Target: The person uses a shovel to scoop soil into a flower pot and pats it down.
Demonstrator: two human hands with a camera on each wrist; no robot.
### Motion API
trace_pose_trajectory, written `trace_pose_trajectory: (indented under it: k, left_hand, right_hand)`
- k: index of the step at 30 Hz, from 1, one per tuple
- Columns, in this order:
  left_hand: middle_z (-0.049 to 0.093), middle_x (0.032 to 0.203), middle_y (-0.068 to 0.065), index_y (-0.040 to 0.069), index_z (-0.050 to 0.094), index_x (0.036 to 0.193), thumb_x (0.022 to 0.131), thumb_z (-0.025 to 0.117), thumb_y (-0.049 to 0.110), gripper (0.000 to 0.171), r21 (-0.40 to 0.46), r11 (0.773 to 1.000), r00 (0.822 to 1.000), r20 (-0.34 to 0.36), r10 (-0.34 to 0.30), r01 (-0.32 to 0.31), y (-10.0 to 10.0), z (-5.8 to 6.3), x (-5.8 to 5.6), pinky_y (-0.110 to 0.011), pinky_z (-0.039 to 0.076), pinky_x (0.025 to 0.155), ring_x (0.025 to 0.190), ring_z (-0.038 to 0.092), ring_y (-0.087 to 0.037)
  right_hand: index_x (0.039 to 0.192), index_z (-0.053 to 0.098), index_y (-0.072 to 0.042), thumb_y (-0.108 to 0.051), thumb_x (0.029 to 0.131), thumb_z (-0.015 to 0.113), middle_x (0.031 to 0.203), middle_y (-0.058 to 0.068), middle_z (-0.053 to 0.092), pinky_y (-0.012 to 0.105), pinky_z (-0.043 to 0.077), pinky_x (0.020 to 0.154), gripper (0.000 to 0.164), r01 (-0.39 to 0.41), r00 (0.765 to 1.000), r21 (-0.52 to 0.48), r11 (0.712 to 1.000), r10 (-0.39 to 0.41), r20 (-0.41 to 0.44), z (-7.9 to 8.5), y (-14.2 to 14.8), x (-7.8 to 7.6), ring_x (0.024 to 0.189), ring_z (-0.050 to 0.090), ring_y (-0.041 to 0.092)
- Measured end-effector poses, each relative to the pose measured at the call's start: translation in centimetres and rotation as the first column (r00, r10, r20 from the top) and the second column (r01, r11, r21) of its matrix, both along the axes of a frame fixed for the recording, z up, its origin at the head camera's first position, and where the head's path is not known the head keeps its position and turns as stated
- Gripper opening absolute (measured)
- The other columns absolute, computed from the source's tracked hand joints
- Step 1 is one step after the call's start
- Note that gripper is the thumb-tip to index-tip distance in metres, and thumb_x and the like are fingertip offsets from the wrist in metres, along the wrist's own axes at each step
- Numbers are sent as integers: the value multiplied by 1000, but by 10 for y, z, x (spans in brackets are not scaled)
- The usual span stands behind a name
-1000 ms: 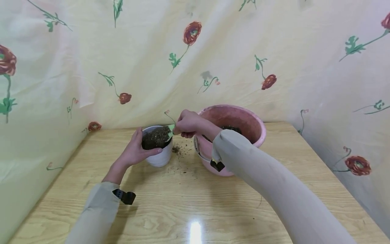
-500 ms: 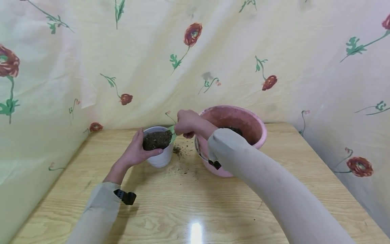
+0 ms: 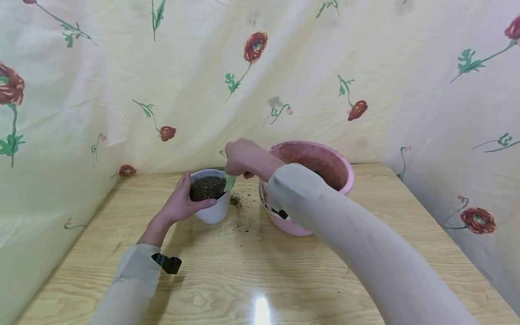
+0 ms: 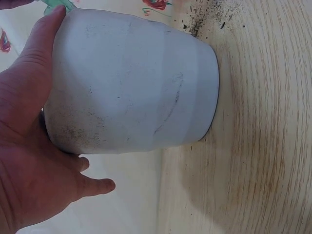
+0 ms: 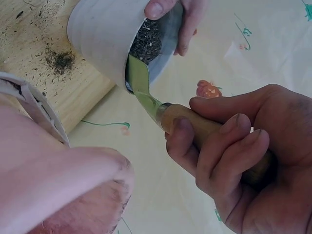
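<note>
A white flower pot (image 3: 214,213) stands upright on the table with dark soil (image 3: 206,188) inside. My left hand (image 3: 180,202) holds it by the rim, thumb across the near side and fingers around the left side. My right hand (image 3: 247,159) grips the wooden handle (image 5: 192,123) of a hand trowel. Its green blade (image 5: 138,73) dips inside the pot's right rim, tilted steeply with the tip down by the soil. In the left wrist view the pot's smudged outer wall (image 4: 122,83) fills the middle, and only a bit of the green blade (image 4: 57,4) shows.
To the right stands a large pink pot (image 3: 296,229), partly covered by my right forearm. Spilled soil crumbs (image 3: 236,200) lie between the two pots on the wooden table (image 3: 227,275). A flower-printed cloth (image 3: 195,90) hangs close behind and at both sides.
My right hand has risen slightly and shifted left, tipping the trowel from nearly flat to steep. The soil on its blade has slid into the white pot. My left hand stays on the rim.
</note>
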State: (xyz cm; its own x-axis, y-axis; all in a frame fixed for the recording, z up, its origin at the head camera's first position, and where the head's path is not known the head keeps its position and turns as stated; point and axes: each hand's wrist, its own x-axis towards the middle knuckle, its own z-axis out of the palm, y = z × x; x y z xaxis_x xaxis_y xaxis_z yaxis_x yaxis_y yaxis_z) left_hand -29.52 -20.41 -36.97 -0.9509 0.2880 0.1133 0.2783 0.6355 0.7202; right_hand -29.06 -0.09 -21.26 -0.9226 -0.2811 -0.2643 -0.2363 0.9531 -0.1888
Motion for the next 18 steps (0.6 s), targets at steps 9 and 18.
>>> trace_pose_trajectory:
  k: [9, 18]
  left_hand:
    - [4, 156, -25, 1, -11, 152, 76, 78, 51, 127, -21, 1000, 1000, 18, 9, -9, 1, 2, 1, -57, 23, 111, 142, 15, -42]
    - [12, 154, -25, 2, -7, 153, 76, 78, 50, 124, -4, 1000, 1000, 16, 11, -11, 1, 2, 2, -58, 26, 109, 139, 22, -42]
  right_hand:
    - [87, 55, -10, -9, 87, 47, 68, 3, 48, 23, 35, 39, 8, -4, 999, 16, 1000, 3, 42, 8, 13, -1, 40, 43, 11]
    - [74, 51, -11, -5, 80, 46, 56, 1, 51, 23, 37, 38, 9, -21, 998, -4, 1000, 22, 51, 11, 32, 6, 39, 44, 11]
